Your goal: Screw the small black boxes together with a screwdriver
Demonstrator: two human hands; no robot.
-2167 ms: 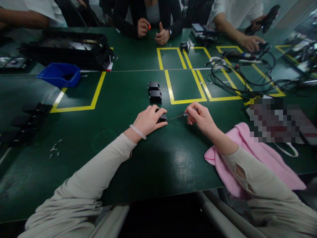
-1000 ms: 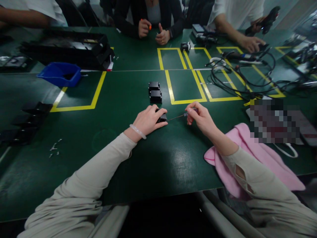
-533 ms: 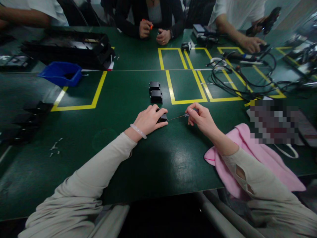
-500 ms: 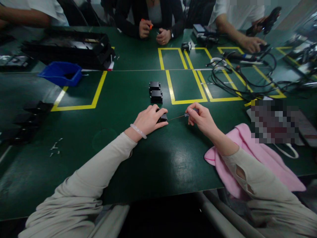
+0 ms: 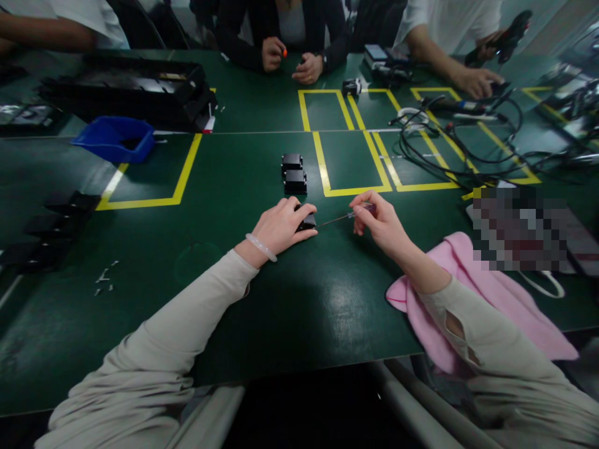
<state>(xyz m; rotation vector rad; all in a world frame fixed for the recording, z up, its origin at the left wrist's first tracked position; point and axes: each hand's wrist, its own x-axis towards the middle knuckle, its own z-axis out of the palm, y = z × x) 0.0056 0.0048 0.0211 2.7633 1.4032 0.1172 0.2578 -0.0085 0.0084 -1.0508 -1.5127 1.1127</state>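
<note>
Under the thumb and fingers of my left hand (image 5: 283,223) a small black box-shaped part (image 5: 307,221) is held down on the green table (image 5: 281,299); much of it is covered. My right hand (image 5: 377,218) grips the handle of a screwdriver (image 5: 337,218), whose thin shaft points left with its tip at the right side of the part. Whether the tip touches a screw is too small to tell. Just beyond my left hand, two more black box-shaped parts (image 5: 294,181) lie one behind the other.
Several small screws (image 5: 103,274) are scattered at the left, near dark parts (image 5: 51,231). A blue bin (image 5: 116,138) and black trays (image 5: 126,93) stand farther back. Tangled cables (image 5: 449,143) and a pink cloth (image 5: 496,299) lie right. Co-workers' hands (image 5: 290,62) are across the table.
The screwdriver's handle and my right fingers have shifted very slightly. My left hand stays on the black part. Across the table, a co-worker's hand has turned with its orange object.
</note>
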